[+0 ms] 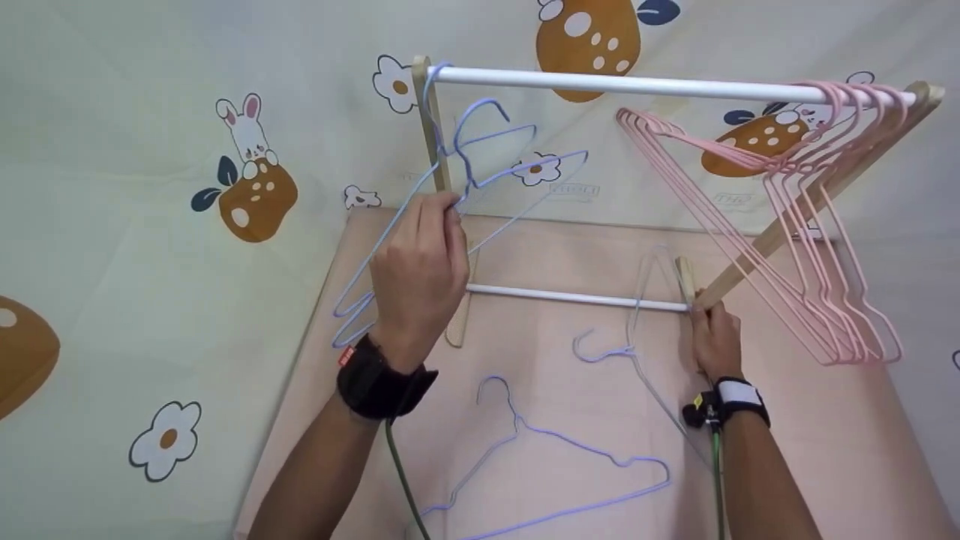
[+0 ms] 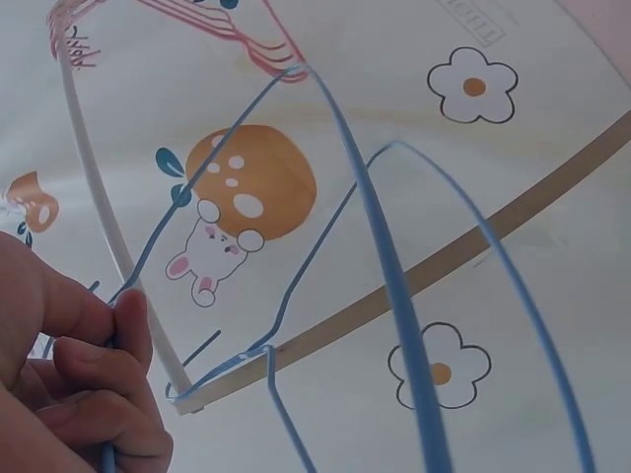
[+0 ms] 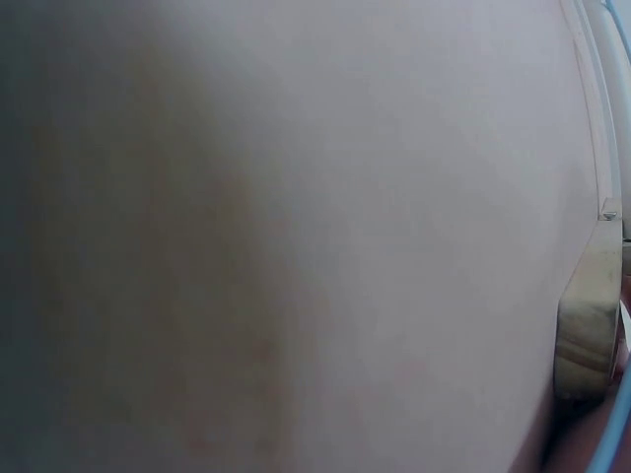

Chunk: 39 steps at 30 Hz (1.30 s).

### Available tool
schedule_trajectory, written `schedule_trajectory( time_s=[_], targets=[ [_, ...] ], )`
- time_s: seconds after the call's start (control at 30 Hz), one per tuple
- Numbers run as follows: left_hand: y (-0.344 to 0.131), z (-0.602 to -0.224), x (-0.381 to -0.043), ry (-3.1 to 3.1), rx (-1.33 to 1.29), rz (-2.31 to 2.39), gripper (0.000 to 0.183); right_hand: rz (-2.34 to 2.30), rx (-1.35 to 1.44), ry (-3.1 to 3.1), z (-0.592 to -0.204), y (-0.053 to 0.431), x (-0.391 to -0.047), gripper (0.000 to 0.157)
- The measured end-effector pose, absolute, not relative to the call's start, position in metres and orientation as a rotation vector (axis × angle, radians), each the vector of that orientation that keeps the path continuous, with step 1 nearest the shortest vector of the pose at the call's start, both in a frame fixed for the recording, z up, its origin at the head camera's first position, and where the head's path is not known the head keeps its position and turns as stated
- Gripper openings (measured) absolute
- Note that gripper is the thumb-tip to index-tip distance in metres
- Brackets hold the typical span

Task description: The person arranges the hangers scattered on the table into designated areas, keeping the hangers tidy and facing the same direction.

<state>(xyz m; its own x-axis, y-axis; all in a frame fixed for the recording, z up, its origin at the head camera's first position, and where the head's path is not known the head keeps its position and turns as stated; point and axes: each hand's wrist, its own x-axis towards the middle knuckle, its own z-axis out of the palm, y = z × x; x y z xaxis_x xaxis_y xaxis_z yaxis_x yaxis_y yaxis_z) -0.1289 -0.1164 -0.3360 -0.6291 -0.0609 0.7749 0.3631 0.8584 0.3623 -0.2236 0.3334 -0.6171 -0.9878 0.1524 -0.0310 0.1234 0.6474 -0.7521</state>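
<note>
My left hand (image 1: 420,274) pinches a blue wire hanger (image 1: 532,161) just below its hook, between thumb and fingers. That hook is apart from the white rod (image 1: 622,82) of the clothes rack. Beside it another blue hanger (image 1: 390,232) hangs at the rod's left end. In the left wrist view the curled fingers (image 2: 89,384) show around the held hanger's wire. Low on the right, my right hand (image 1: 718,337) grips the rack's wooden frame (image 1: 757,244) near its foot. The right wrist view shows the foot's wooden end (image 3: 587,345); most of that hand is out of frame.
Several pink hangers (image 1: 817,300) hang at the rod's right end. Two more hangers lie on the pink tabletop: a blue one (image 1: 570,435) in front and a pale blue one (image 1: 631,351) near the lower bar (image 1: 555,295). Printed cloth (image 1: 150,300) stands behind and left.
</note>
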Motion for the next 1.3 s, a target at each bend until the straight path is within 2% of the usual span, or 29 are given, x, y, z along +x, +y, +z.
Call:
schedule_trajectory(
  time_s=[0.37, 0.77, 1.3],
  targets=[
    [-0.123, -0.309, -0.146, -2.171, -0.116, -0.634, 0.022, 1.278, -0.251, -2.859, -0.615, 0.332, -0.221, 0.060],
    [-0.127, -0.315, -0.164, -2.238, -0.055, -0.620, 0.020, 1.286, -0.239, -2.829, -0.616, 0.331, -0.221, 0.057],
    [-0.129, -0.324, -0.170, -2.303, -0.043, -0.607, 0.019, 1.280, -0.233, -2.810, -0.615, 0.332, -0.223, 0.055]
  ],
)
